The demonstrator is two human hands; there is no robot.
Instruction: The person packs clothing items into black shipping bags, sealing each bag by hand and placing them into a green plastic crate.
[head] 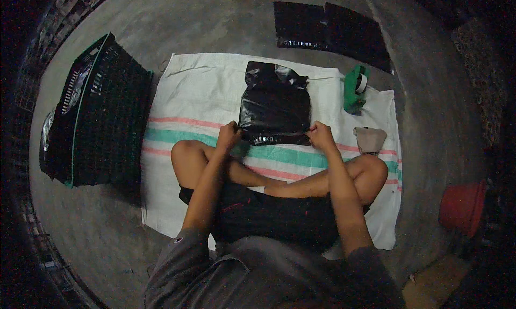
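Note:
A black plastic bag (276,101) lies spread on a white woven sack sheet (201,87) with green and red stripes, in front of my crossed legs. My left hand (231,135) pinches the near left corner of the bag, and my right hand (320,135) pinches its near right corner. The bag's near edge forms a creased, shiny band between both hands. Right of the bag stands a green tape dispenser (352,89) with a white roll. Closer to my right knee lies a beige cloth or pouch (370,139), its exact kind unclear.
At the left stands a dark green plastic crate (117,115) with black, shiny material inside. Two flat black sheets or bags (300,25) (356,37) lie on the concrete floor beyond the sack sheet. A red plastic container (461,208) is at the far right.

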